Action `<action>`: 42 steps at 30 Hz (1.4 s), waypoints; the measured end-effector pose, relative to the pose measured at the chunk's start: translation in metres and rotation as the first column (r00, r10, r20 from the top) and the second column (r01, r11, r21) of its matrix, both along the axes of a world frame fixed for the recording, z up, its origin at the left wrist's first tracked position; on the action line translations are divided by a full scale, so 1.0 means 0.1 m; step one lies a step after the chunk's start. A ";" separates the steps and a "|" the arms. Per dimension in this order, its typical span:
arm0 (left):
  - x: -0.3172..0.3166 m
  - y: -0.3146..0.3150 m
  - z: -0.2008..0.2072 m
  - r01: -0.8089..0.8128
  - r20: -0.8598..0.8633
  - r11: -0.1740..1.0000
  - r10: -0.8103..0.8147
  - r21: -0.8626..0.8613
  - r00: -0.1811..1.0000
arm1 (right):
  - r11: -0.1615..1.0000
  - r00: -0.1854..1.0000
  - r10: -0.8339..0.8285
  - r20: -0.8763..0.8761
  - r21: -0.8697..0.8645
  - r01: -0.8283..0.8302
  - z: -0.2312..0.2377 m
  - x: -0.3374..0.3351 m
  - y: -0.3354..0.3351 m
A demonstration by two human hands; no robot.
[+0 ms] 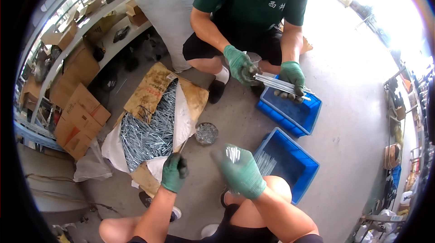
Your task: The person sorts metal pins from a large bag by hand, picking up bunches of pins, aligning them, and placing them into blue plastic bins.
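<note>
My left hand (174,172), in a green glove, is closed just right of an open carton (199,95). A thin metal rod (183,145) sticks up from its fingers. Also gloved in green, my right hand (242,175) curls round a bunch of shiny metal rods (233,154); motion blurs its fingertips. The carton, with a white liner (182,118), is heaped with loose metal rods (147,138). Beyond my right hand, more rods (265,163) lie side by side in the near blue crate (312,170). A round tub of small metal pieces (207,133) stands between carton and crate.
Opposite me a crouching person (251,12) in green gloves holds a bundle of long rods (283,85) above a second blue crate (312,123). A big white sack (165,12) stands behind. Shelves with boxes (61,36) line the left; flattened cardboard (81,120) leans there.
</note>
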State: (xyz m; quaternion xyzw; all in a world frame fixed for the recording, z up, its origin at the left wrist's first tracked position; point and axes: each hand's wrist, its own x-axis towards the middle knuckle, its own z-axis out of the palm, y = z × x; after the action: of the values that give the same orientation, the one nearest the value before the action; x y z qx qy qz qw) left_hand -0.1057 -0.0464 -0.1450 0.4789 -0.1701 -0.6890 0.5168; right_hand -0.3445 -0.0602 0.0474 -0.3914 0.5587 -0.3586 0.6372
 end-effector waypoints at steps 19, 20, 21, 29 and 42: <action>-0.89 0.58 0.98 0.137 -0.330 0.982 -0.174 -0.132 0.928 | 0.946 0.964 -0.167 0.207 -0.242 0.216 -0.12 0.26 0.20; -0.93 0.57 0.98 0.187 -0.085 0.962 -0.207 -0.200 0.975 | 0.936 0.963 -0.169 0.208 -0.272 0.223 -0.13 0.32 0.22; -0.96 0.56 0.98 0.252 0.167 0.935 -0.214 -0.252 0.962 | 0.933 0.968 -0.155 0.199 -0.294 0.209 -0.11 0.36 0.21; -0.95 0.07 0.69 -0.101 -0.684 0.961 -0.109 -0.259 0.722 | 0.891 0.961 -0.107 0.254 -0.404 0.206 -0.32 0.50 0.06; -0.78 -0.24 1.19 -0.049 -0.826 0.979 -0.140 -0.198 0.546 | 0.972 0.840 -0.026 0.542 -0.181 0.147 -0.23 0.46 -0.48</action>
State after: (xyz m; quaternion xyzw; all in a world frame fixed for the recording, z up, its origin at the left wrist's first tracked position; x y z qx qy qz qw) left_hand -0.1840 -0.0704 -0.0260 0.0346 0.0164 -0.8263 0.5619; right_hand -0.2980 -0.1083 0.0240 -0.3163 0.3336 -0.5405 0.7047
